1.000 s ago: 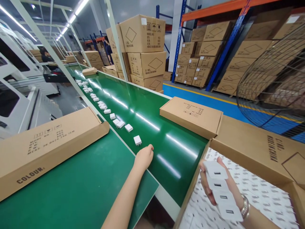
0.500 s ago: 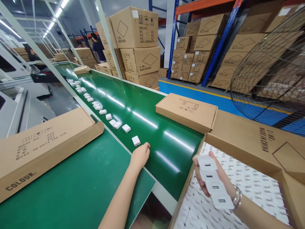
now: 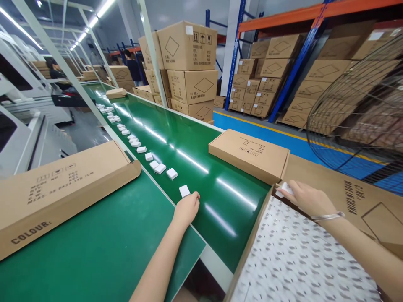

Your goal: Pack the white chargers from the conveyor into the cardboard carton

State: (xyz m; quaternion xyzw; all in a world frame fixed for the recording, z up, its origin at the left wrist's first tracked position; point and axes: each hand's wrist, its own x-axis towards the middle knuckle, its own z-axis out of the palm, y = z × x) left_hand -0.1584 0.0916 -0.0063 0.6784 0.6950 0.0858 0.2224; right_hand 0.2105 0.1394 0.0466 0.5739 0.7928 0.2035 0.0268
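My left hand (image 3: 188, 208) rests low over the green conveyor belt (image 3: 217, 222), its fingers curled, right beside a white charger (image 3: 184, 191); whether it grips anything is hidden. My right hand (image 3: 307, 198) is closed on white chargers (image 3: 285, 190) at the far left corner of an open carton (image 3: 252, 239). Only part of what it holds shows. Inside the carton lies a white sheet or layer with rows of small grey marks (image 3: 302, 251). More white chargers (image 3: 172, 173) lie in a line along the belt's left side.
A flat closed box (image 3: 248, 153) sits on the belt beside the carton. Another long box (image 3: 63, 188) lies on the green side table (image 3: 94, 251). Stacked cartons (image 3: 192, 86) stand behind the belt, a wire fan (image 3: 362, 113) at the right. Two people are far off at the left.
My right hand has moved up and away to the carton's far corner, turning the chargers down. My left hand has barely moved. The whole view has shifted slightly.
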